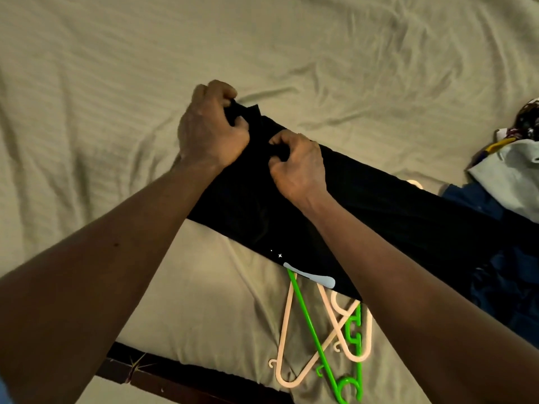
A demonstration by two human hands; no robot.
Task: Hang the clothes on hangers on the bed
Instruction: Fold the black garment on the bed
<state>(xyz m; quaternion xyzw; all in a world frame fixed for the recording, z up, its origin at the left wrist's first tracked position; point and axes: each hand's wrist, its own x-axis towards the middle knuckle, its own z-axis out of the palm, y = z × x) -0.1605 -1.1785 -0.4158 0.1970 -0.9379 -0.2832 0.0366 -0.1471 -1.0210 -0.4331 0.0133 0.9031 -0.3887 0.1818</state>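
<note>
A person's left hand point(213, 129) and right hand point(297, 161) are clenching bunched cloth at the end of a black garment point(393, 217) running rightward beneath them on the bed point(116, 83). Soft and limp, it is probably needing this two-point edge hold.

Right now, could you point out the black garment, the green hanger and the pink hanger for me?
black garment point(239, 217): head view, broad flat middle of the cloth.
green hanger point(314, 333): head view, middle of its long straight bar.
pink hanger point(283, 328): head view, its left sloping arm.
</note>
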